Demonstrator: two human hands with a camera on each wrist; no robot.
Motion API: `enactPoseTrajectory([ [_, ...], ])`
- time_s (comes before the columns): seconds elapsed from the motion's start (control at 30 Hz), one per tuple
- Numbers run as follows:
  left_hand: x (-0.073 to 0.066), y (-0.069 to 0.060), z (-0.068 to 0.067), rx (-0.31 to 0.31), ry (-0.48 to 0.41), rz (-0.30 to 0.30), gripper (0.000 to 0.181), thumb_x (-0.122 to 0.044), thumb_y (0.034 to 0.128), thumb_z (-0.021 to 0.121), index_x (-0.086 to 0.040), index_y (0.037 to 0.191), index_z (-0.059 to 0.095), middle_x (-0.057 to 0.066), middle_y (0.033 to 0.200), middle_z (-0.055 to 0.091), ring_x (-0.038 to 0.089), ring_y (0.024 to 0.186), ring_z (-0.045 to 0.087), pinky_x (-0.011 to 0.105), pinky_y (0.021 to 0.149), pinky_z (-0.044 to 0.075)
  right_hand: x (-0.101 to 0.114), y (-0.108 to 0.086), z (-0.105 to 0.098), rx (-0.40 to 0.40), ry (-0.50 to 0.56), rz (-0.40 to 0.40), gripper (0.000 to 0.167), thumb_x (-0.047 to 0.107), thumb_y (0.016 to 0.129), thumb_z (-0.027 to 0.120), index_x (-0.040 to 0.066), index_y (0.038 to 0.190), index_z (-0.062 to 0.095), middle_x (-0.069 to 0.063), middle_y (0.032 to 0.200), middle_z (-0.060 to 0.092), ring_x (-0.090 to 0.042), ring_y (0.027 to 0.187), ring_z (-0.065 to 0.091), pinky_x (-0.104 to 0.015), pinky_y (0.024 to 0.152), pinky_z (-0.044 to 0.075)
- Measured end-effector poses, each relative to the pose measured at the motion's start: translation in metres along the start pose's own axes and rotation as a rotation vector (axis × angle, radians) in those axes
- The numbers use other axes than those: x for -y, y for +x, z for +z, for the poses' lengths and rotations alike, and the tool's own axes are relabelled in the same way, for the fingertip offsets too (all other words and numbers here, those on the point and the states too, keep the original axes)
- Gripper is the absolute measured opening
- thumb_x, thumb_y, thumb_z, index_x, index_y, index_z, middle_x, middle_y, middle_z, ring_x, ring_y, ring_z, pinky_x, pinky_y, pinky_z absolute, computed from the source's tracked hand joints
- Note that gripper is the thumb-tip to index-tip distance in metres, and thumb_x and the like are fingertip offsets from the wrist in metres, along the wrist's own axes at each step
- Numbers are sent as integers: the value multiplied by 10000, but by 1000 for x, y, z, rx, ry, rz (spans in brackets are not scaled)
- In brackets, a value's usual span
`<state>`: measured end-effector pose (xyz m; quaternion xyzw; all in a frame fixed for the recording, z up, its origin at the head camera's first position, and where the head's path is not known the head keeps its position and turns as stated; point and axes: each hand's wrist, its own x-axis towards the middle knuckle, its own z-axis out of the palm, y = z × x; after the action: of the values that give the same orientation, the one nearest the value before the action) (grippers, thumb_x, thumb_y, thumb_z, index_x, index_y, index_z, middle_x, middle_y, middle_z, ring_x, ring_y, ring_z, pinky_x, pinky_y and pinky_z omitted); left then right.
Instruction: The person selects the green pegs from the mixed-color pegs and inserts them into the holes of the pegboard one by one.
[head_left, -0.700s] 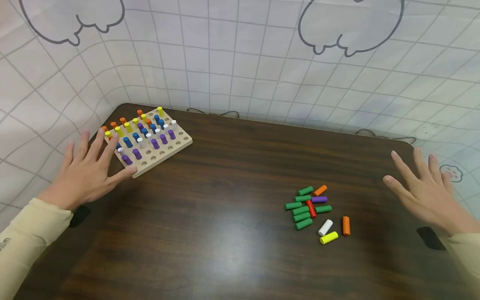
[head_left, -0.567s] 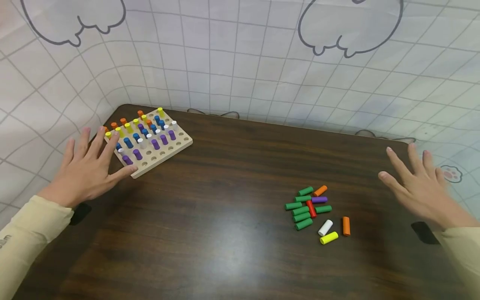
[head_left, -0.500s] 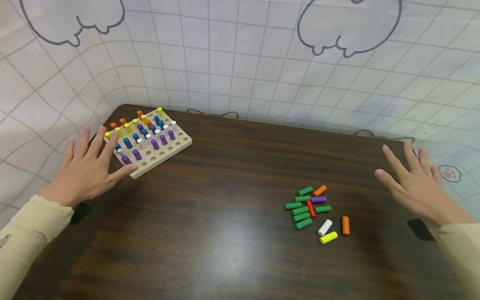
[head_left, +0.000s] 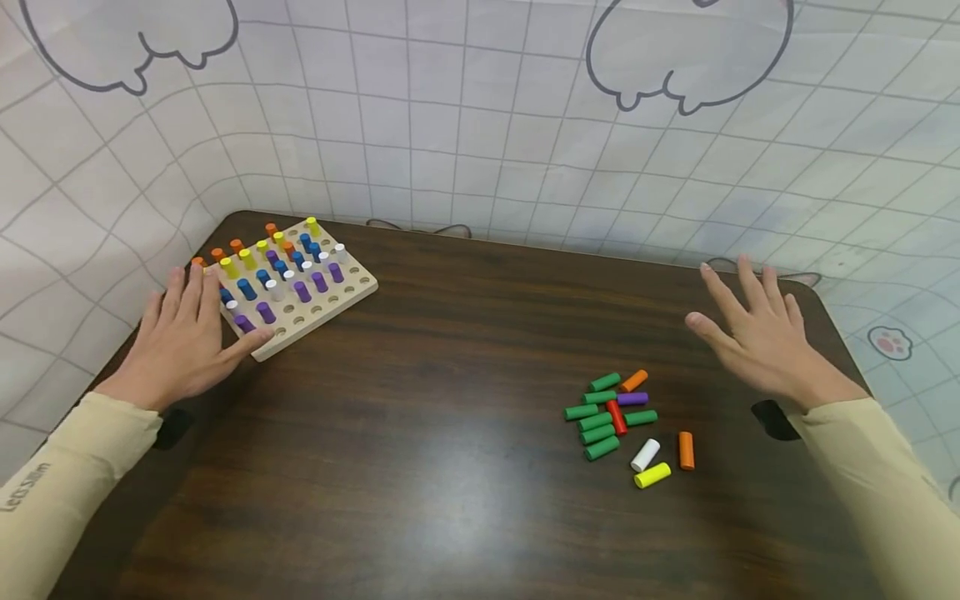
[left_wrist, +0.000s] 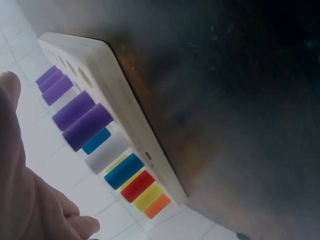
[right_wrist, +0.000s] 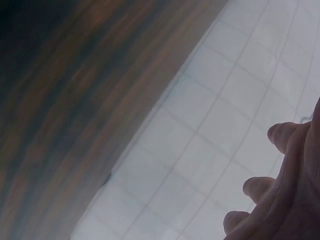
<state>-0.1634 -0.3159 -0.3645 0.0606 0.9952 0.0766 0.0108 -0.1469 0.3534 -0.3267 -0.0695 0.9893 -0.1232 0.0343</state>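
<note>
Head view: left hand (head_left: 180,342) by board (head_left: 317,322), right hand (head_left: 761,342) right of it, both splayed, empty; left dipping could jar pegs (head_left: 266,312).

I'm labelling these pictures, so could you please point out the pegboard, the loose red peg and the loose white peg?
Pegboard (head_left: 302,309): head view, bare wood between its holes.
Loose red peg (head_left: 617,417): head view, middle of its side.
Loose white peg (head_left: 645,455): head view, middle of its side.
</note>
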Motion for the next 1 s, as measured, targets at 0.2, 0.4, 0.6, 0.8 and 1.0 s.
enactPoseTrajectory([
  [0.2, 5, 3, 8, 20, -34, -46, 1195, -748, 973, 425, 151, 1577, -80, 422, 1644, -66, 609, 1542, -49, 746, 1227, 43, 24, 19, -1, 20, 17, -43, 778, 604, 1072, 358, 280, 1672, -16, -94, 1720, -254, -462, 1571, -266, -774, 1195, -94],
  [0.4, 6, 8, 12, 77, -51, -107, 1219, -763, 972, 393, 213, 1540, -67, 463, 1616, -54, 630, 1524, -34, 713, 1238, 79, 48, 37, -2, 64, 18, -72, 789, 635, 1063, 338, 287, 1671, -25, -52, 1716, -271, -399, 1576, -295, -768, 1202, -84],
  [0.6, 8, 13, 11, 150, -49, -143, 1169, -722, 998, 360, 231, 1527, -63, 485, 1597, -40, 658, 1499, 2, 705, 1231, 80, 75, 56, -1, 89, -6, -124, 802, 649, 1059, 325, 267, 1674, -20, -54, 1725, -252, -390, 1589, -272, -763, 1213, -50],
  [0.8, 10, 19, 10, 210, -53, -142, 1101, -626, 1023, 381, 245, 1515, -77, 490, 1591, -63, 655, 1499, -13, 690, 1237, 56, 98, 72, 6, 117, -16, -166, 819, 678, 1046, 317, 279, 1673, -26, -68, 1735, -223, -398, 1598, -243, -750, 1226, -38],
  [1.0, 8, 24, 13, 271, -70, -147, 1060, -593, 1040, 332, 255, 1504, -102, 491, 1589, -90, 654, 1500, -30, 684, 1244, 37, 124, 90, 17, 151, -16, -208, 844, 694, 1036, 328, 243, 1681, 22, -134, 1754, -129, -443, 1611, -158, -738, 1239, -9],
])
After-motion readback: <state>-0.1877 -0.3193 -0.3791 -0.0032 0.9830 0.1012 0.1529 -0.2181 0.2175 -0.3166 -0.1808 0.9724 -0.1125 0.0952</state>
